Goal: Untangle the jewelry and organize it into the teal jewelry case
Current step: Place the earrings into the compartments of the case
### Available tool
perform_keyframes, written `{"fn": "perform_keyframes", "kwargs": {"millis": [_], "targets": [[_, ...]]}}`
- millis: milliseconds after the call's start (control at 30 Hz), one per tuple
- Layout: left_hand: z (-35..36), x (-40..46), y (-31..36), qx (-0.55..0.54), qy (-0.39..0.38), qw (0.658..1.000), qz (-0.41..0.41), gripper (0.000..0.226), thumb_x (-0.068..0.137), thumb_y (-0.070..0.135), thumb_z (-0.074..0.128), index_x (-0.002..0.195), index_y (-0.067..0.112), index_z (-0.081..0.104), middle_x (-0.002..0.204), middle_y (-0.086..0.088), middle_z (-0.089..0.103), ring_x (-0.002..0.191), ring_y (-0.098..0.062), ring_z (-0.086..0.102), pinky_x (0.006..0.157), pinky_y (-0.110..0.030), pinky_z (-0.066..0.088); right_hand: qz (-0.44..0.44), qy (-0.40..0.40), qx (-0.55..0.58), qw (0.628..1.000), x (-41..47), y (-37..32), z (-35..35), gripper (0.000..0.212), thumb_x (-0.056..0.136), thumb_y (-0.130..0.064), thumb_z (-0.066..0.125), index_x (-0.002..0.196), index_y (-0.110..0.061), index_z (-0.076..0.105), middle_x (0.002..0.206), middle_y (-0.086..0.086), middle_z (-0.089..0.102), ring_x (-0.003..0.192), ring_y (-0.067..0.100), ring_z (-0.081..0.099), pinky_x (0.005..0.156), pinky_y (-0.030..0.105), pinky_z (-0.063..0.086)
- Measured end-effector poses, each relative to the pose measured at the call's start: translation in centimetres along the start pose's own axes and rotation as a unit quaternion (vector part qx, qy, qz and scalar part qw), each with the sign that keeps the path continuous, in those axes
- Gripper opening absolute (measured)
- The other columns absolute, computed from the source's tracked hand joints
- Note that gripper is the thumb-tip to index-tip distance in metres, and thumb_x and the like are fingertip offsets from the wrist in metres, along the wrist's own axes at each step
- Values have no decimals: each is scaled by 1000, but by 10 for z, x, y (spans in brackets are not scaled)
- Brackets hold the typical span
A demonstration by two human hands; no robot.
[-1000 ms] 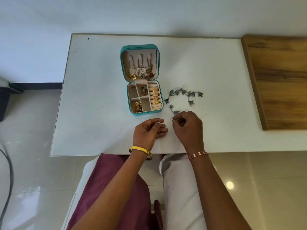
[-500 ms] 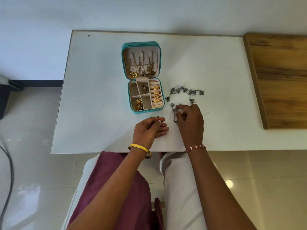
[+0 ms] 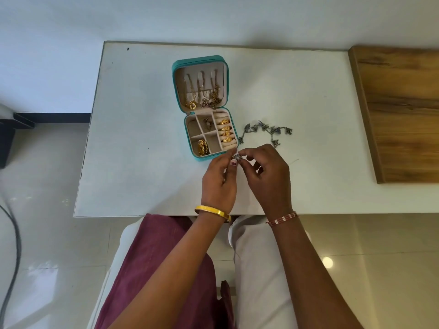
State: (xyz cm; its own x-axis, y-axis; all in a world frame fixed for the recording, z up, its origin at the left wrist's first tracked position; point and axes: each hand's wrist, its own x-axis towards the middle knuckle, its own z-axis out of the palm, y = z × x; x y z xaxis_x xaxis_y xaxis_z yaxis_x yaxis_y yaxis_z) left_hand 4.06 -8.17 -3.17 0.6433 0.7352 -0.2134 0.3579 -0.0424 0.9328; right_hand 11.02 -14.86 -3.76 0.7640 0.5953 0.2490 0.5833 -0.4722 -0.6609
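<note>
Teal jewelry case open flat on the white counter, lid tipped back with gold chains and a heart pendant hanging inside. Base divided into compartments: four gold rings in the right-hand roll, a gold piece at front left, a small pendant in the upper middle cell. Dark silver charm chain sprawled just right of the case. Small silver flower-shaped piece pinched between both hands near the case's front corner.

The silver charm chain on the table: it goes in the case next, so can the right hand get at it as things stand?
Probably yes, but not freely. The silver charm chain lies bare on the white table just beyond the right hand. That hand and the left hand both pinch a small silver piece.
</note>
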Motion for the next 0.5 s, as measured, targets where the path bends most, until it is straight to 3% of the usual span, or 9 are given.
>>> {"fn": "perform_keyframes", "kwargs": {"millis": [133, 233, 333, 433, 500], "targets": [[-1, 5, 1, -22, 3, 999, -43, 27, 93, 16, 45, 115, 9, 60, 115, -7, 62, 105, -14, 54, 86, -17, 42, -8, -5, -2, 1000, 0, -2, -3, 20, 80, -17, 63, 96, -6, 70, 83, 10, 63, 75, 9, 52, 60, -1, 32], [-5, 11, 3, -46, 22, 996, -75, 23, 92, 15, 48, 107, 7, 65, 99, -7, 65, 88, -17, 57, 74, -14, 45, 4, -11, 59, 998, 0, -3, -6, 22, 79, -14, 63, 98, -7, 70, 82, 0, 56, 71, 6, 50, 55, 0, 39], [-5, 14, 6, -74, 19, 993, -88, 19, 92, 13, 49, 100, 11, 66, 98, -7, 67, 88, -17, 59, 79, -22, 49, 53, 31, 104, 993, 4, 1, -6, 22, 79, -5, 58, 98, -6, 70, 84, 6, 59, 65, 4, 51, 57, 3, 40], [-3, 14, 6, -91, 9, 991, -97, 16, 91, 12, 50, 89, 20, 63, 96, -3, 67, 91, -18, 61, 88, -30, 50, 146, 79, 40, 985, 12, 17, -2, 24, 84, -4, 56, 106, -6, 66, 94, 13, 58, 69, 16, 57, 61, 6, 37], [-1, 14, 6, -107, 2, 989, -106, 14, 91, 13, 50, 90, 18, 63, 91, -2, 66, 88, -18, 61, 89, -30, 49, 206, 71, -9, 976, 17, 29, -1, 30, 88, -11, 57, 118, -7, 60, 105, 15, 54, 81, 24, 58, 69, 8, 32]]}}
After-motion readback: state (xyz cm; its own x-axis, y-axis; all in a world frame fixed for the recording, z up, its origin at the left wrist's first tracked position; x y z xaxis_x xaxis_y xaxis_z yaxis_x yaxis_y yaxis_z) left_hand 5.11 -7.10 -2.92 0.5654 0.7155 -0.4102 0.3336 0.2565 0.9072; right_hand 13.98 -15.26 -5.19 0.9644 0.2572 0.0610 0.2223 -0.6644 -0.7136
